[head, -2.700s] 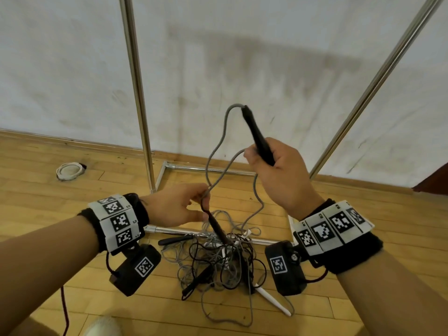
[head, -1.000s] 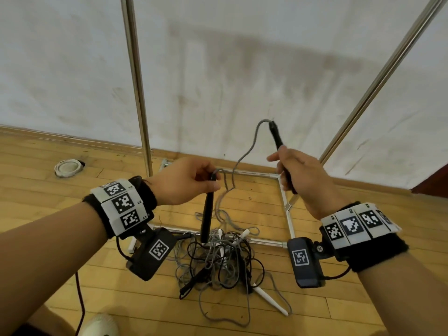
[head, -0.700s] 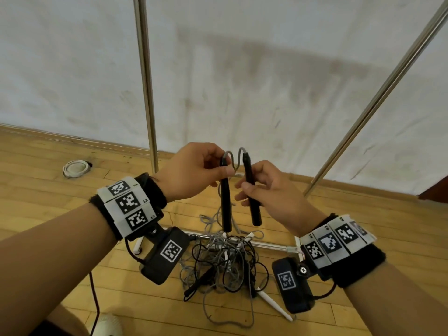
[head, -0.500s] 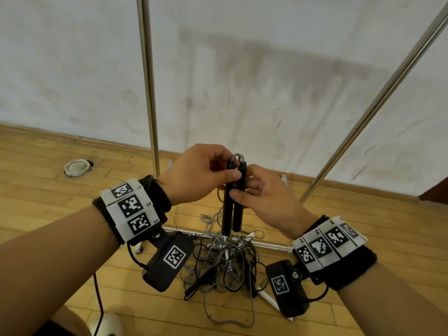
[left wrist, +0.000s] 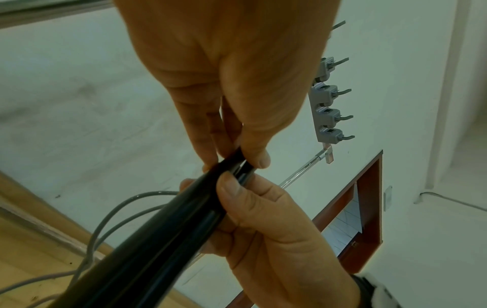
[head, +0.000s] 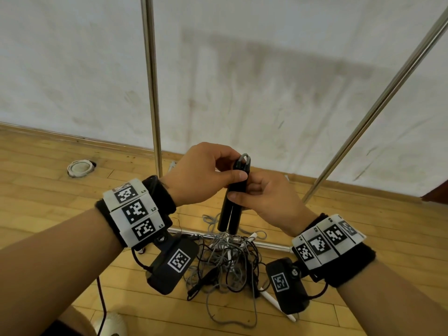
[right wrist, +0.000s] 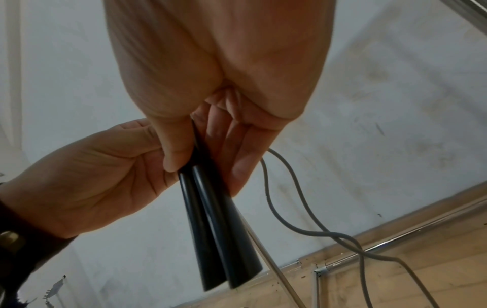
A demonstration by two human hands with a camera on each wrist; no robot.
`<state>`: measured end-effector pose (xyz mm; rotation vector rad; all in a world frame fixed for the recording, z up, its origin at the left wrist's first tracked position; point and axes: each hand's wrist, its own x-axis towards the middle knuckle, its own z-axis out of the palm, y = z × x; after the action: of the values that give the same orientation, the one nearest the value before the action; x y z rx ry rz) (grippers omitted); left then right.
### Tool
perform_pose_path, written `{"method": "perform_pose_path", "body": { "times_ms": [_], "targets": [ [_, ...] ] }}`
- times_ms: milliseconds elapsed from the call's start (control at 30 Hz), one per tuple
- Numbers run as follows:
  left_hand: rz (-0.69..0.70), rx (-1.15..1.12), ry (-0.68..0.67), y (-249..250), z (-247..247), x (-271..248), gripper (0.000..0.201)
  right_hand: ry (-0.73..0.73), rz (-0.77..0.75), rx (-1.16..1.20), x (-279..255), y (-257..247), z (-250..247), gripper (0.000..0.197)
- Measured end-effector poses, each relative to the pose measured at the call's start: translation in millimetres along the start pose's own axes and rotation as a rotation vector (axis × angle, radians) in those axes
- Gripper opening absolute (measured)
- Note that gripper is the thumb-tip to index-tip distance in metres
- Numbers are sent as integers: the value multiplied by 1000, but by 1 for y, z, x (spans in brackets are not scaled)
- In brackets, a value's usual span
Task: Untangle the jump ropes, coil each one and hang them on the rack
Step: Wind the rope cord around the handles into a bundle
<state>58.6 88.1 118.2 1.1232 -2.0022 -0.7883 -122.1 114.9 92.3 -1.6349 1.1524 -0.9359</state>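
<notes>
Between my two hands, the pair of black handles point(head: 232, 202) stands upright, side by side and touching. My left hand point(head: 201, 175) pinches them near the top, thumb across the front; my right hand point(head: 266, 202) curls round them just below, thumb in front, fingers behind. Grey cord point(head: 244, 156) loops from their upper ends (trailing down to the tangled ropes point(head: 228, 260) on the floor).

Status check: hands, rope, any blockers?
Left hand and right hand both grip the two black handles, side by side. Grey cord trails down into the tangle on the floor. Nothing coiled yet.
</notes>
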Motion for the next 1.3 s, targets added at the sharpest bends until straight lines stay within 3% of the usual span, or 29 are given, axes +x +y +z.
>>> {"method": "perform_pose_path", "body": {
  "times_ms": [167, 300, 367, 500, 700, 767, 867, 967, 1033, 1167, 1300],
  "targets": [
    [-48, 11, -40, -3, 0, 2, 26, 125, -61, 128, 8, -12, -10, 12],
    [-73, -11, -255, -6, 7, -3, 35, 266, -89, 318, 15, -24, -21, 9],
    [-73, -72, -283, -6, 12, -5, 29, 278, -105, 346, 16, -28, -22, 8],
    [-72, -127, -261, -6, 14, -7, 5, 282, -123, 341, 18, -29, -19, 8],
    [-71, -74, -223, -3, 0, -8, 15, 180, -101, 117, 18, -23, -39, 16],
    [-77, -71, -217, 0, -7, -7, 14, 248, -102, 38, 18, -17, -50, 13],
    [-84, -95, -229, 4, -16, -9, 14, 458, -124, -166, 21, -1, -60, 26],
    [-58, -126, -291, 9, -19, -13, 15, 341, -125, -271, 21, 10, -56, 18],
    [-29, -138, -303, 11, -19, -15, 14, 249, -132, -296, 19, 14, -53, 16],
    [-31, -180, -190, 7, -22, -14, 14, 193, -80, -224, 14, 14, -55, 39],
    [-79, -272, -54, -4, -27, -10, 17, 271, -107, -19, 12, 6, -57, 29]
  ]
}}
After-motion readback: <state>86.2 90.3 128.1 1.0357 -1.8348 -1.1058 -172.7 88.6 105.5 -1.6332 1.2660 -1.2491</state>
